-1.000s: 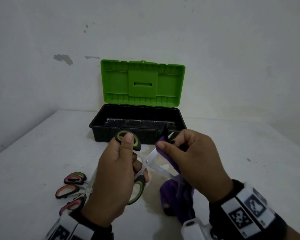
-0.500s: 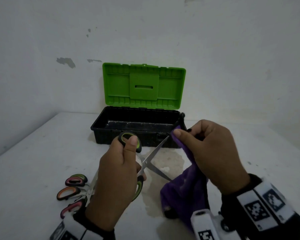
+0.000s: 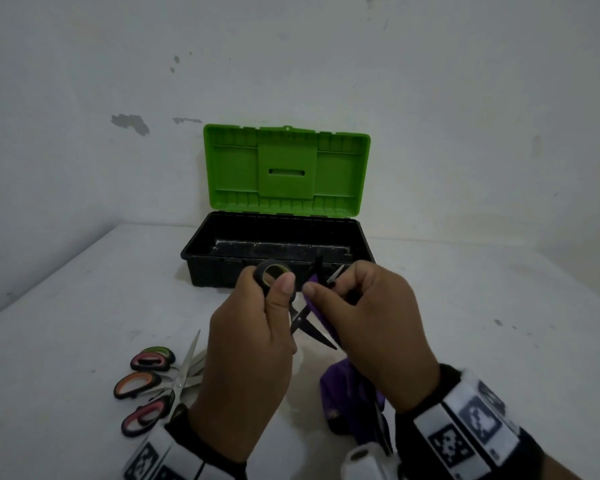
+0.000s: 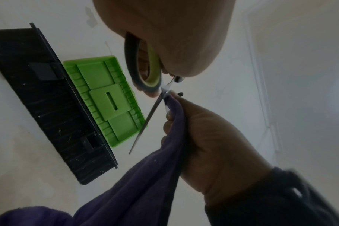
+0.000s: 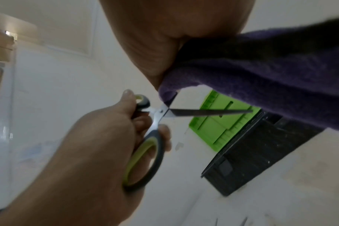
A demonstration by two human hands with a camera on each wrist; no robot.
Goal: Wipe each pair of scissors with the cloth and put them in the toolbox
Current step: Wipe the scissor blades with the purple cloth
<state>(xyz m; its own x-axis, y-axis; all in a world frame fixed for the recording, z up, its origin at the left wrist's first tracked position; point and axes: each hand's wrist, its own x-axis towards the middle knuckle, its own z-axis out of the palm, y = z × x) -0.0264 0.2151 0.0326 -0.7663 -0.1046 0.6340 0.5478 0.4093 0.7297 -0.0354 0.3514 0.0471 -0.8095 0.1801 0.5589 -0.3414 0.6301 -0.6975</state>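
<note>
I am holding the green-and-black-handled steel scissors (image 3: 293, 306) up over the table in front of the toolbox, their blades spread apart in a V. My left hand (image 3: 250, 344) is gripping them by the handles, fingers curled through the loops and the thumb lying against the upper loop. My right hand (image 3: 368, 327) is pinching a fold of the purple fleecy cloth (image 4: 145, 180) around one blade, close to the pivot; the other blade is sticking out bare, as the right wrist view shows. The rest of the cloth is hanging down from that hand, and its lower end is bunching on the white table (image 3: 84, 306) below my wrist.

Just beyond my hands the black plastic toolbox (image 3: 278, 247) is standing against the wall with its bright green lid (image 3: 286, 169) upright and open. I cannot tell whether anything is lying inside it.

On the table to my left, three more pairs of scissors (image 3: 153, 386) are lying in a loose overlapping heap, handles toward me in pink, orange and green on black, blades pointing away.
</note>
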